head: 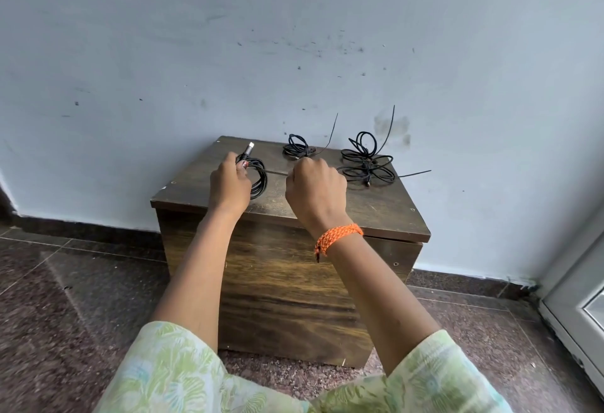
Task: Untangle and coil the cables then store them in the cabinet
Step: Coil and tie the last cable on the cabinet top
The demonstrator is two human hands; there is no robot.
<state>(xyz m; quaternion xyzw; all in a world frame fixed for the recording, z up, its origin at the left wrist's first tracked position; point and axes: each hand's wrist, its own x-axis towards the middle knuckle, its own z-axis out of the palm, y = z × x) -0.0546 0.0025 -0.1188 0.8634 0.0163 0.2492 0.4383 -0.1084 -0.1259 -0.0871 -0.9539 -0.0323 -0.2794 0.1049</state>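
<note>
Left hand [228, 185] grips coiled black cable [258, 177] at frame center-left on cabinet [287, 282] top; right hand [315, 188] pinches thin black tie [276, 172] stretched between them. Two tied coils [366, 161] sit upper right.

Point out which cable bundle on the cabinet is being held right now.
The leftmost coiled cable, gripped by the left hand. The middle bundle and right bundle lie untouched on the cabinet.

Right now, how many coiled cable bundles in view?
3, all over the cabinet top. Left bundle is held by the left hand. Middle bundle lies near the back edge. Right bundle is looser, possibly two cables overlapping.
</note>
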